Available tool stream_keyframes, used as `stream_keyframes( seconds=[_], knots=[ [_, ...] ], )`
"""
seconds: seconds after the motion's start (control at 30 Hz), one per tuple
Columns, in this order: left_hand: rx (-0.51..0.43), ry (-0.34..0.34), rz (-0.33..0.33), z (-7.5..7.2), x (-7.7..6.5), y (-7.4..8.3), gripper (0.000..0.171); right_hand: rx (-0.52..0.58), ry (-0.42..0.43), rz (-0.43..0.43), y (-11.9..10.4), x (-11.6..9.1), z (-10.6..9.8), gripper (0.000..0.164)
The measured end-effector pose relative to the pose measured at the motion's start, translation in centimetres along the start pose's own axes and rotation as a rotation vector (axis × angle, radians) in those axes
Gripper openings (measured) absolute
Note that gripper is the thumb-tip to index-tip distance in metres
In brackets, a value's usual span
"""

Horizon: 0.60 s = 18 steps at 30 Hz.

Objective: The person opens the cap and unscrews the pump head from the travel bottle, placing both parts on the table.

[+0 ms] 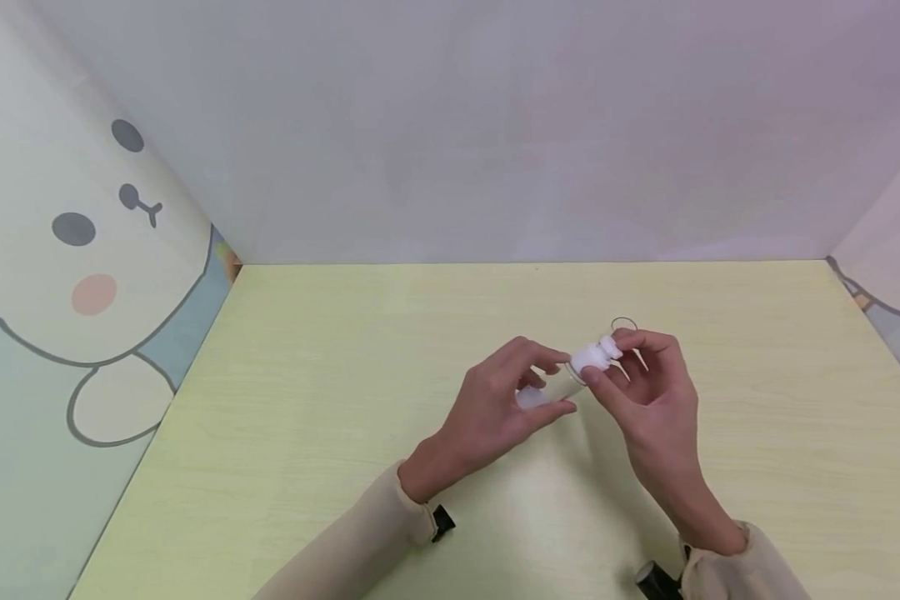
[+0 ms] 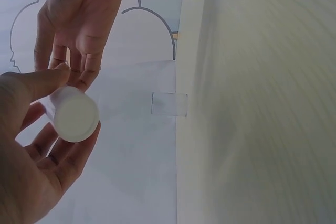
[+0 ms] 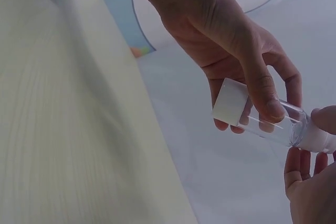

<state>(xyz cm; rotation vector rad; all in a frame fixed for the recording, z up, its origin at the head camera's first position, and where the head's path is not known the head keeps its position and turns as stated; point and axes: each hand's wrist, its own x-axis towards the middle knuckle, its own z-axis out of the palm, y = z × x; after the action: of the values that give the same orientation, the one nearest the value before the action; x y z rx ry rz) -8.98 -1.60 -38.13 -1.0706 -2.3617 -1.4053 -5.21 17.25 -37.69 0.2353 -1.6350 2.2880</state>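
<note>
Both hands hold a small clear bottle (image 3: 273, 127) above the table, tilted in the head view with its white top up to the right. My left hand (image 1: 495, 396) grips the clear body near its white base (image 3: 231, 102), thumb on one side and fingers on the other. The round face of the base (image 2: 76, 117) faces the left wrist camera. At the other end, my right hand (image 1: 656, 400) pinches the white top (image 1: 594, 355) between thumb and fingers. A thin dark loop (image 1: 624, 318) shows just beyond the right fingertips; what it belongs to cannot be told.
A pale wood-grain table (image 1: 330, 358) lies under the hands. Behind it rises a plain light wall (image 1: 457, 133), with a cartoon-printed panel (image 1: 30, 275) at left and another at right. Black devices (image 1: 658, 579) sit at both cuffs.
</note>
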Motion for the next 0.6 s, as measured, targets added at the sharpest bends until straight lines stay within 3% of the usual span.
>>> stream_keyframes(
  seconds=[0.13,0.37,0.6],
  knots=[
    [-0.025,-0.017,-0.027,-0.18,0.07,-0.08,0.047,0.016,-0.045,-0.029,0.09,0.13,-0.15,0.046],
    [-0.039,-0.019,-0.047,-0.26,0.11,-0.11,0.047,0.15,-0.188,-0.157,0.69,0.31,-0.56,0.045],
    [-0.042,-0.02,-0.05,-0.22,0.1,-0.01,0.048,0.175,-0.232,-0.157,0.76,0.23,-0.65,0.044]
  ],
)
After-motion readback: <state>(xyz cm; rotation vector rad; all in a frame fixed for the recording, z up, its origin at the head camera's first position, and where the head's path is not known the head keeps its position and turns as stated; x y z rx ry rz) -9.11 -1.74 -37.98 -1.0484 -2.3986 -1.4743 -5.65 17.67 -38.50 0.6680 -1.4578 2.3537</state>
